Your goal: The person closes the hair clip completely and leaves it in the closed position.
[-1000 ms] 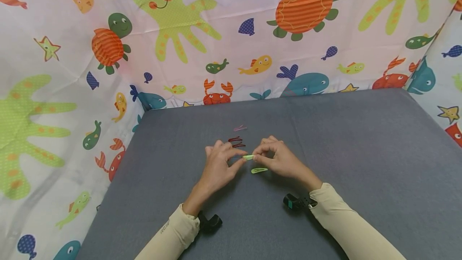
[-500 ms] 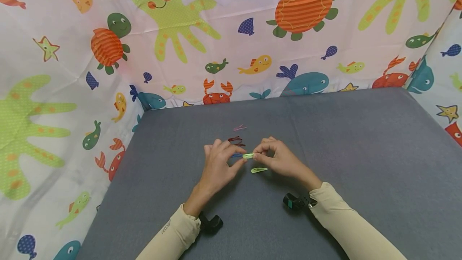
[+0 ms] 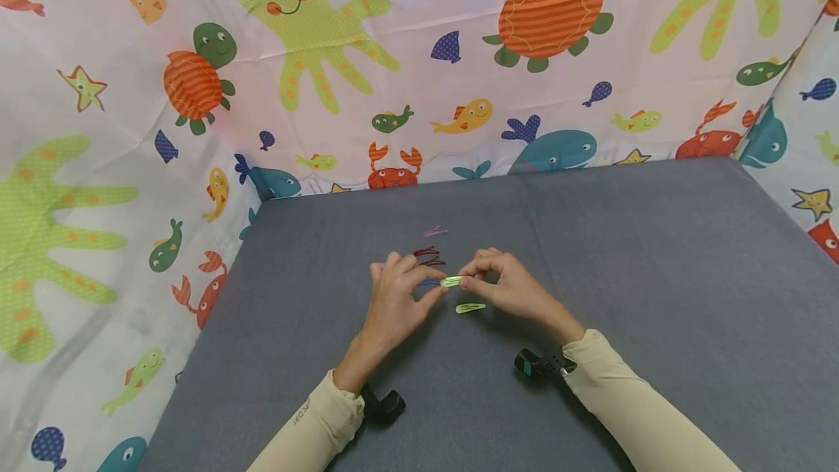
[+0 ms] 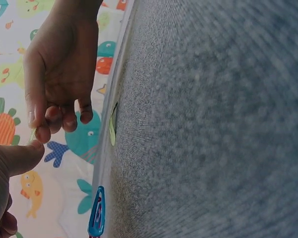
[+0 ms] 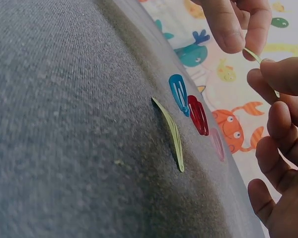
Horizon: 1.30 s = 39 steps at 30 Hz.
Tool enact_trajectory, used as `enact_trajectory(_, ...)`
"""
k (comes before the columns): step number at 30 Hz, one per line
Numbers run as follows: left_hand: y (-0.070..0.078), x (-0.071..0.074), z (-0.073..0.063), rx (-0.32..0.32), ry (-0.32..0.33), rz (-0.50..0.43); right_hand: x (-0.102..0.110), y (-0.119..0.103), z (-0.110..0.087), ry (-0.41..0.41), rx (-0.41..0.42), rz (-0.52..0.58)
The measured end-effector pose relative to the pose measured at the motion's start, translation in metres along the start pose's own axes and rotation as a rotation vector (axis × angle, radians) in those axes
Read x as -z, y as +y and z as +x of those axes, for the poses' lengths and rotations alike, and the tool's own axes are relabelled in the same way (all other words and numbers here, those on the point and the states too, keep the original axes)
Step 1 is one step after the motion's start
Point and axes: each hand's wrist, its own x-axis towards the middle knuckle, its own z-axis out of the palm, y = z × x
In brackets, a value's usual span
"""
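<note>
Between thumb and fingers, my left hand pinches one end of a yellow-green snap hair clip. The other end is pinched by my right hand, so both hold it raised over the grey table. In the right wrist view the held clip shows edge-on, partly hidden by fingertips. A second yellow-green hair clip lies on the table just below the hands. Beyond my left fingertips is a blue hair clip, partly covered by that hand in the head view.
Farther back lie dark red hair clips and a pink hair clip, roughly in a line. The grey cloth-covered table meets a curtain printed with sea animals along its back and sides.
The held clip has turned slightly, so more of its flat face shows in the head view. More of the blue clip shows beside my left fingers. Both hands stay almost in place.
</note>
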Motion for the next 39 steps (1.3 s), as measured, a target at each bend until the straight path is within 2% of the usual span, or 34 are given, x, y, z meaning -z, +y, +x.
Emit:
enact_trajectory(9,0.001,-0.001,0.0,0.033,0.004,-0.015,0.005,0.0,-0.001,0.042,0.003,-0.033)
enact_trajectory(19,-0.001,-0.005,-0.001,0.055,0.008,-0.019,0.007,0.002,0.0,0.068,0.059,-0.079)
enact_trajectory(28,-0.003,-0.011,-0.002,0.091,-0.021,-0.035,0.007,0.006,0.0,0.074,0.1,-0.162)
enact_trajectory(39,-0.005,-0.019,-0.007,0.145,-0.085,0.0,0.006,0.014,0.0,0.06,0.107,-0.22)
